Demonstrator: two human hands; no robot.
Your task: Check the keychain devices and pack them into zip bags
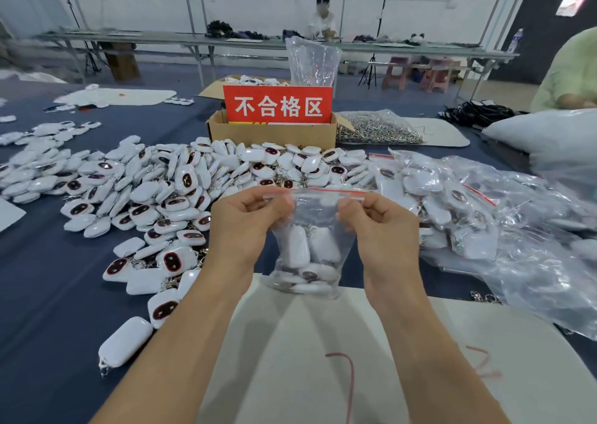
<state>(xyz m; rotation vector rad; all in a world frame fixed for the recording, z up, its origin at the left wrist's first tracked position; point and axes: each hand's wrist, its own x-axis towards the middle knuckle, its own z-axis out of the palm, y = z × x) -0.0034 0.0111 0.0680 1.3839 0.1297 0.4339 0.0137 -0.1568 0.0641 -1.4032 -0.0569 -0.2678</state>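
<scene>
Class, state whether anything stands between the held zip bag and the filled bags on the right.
Nothing visible does. The left hand and right hand pinch the zip bag over the white mat; the filled bags lie to its right.

Bright, even indoor light falls from above, with no hard shadows. A soft grey shadow lies on the white mat [323, 343] beneath the zip bag [310, 246]. White glints streak the heap of clear bags [517, 229] on the right and spot the glossy keychain devices [181, 181]. The left hand [245, 220] and right hand [378, 226] at centre look fairly sharp. The right edge is smeared with blur, the background is soft, and the wide lens bows the far benches [129, 37].
</scene>
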